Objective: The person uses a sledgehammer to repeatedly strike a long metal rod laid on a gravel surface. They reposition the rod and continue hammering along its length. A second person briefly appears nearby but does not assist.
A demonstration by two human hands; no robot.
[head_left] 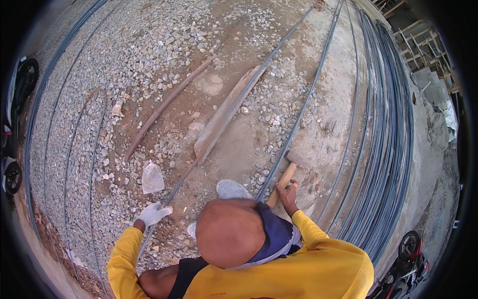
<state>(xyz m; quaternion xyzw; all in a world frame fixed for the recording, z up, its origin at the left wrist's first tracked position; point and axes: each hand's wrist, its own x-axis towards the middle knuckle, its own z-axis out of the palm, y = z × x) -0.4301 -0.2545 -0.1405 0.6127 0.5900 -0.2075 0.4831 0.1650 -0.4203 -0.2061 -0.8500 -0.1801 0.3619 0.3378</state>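
In a pale work glove, my left hand (154,214) is closed over a long thin steel bar (180,185), low over the gravel. The bar runs away from me across a weathered wooden plank (226,117). My bare right hand (287,196) is wrapped around the wooden handle of a hammer (284,179); its dark head points away from me, beside another steel bar (295,130). My bent knee (230,233) is between the two hands and hides part of the ground. A flat pale stone (153,178) lies just beyond my left hand.
A thick bundle of steel bars (393,134) runs along the right. A rusty pipe (167,107) lies on the gravel (164,35) ahead, with bent rods (68,164) farther left. Motorcycles stand at the left edge and at the lower right (408,264).
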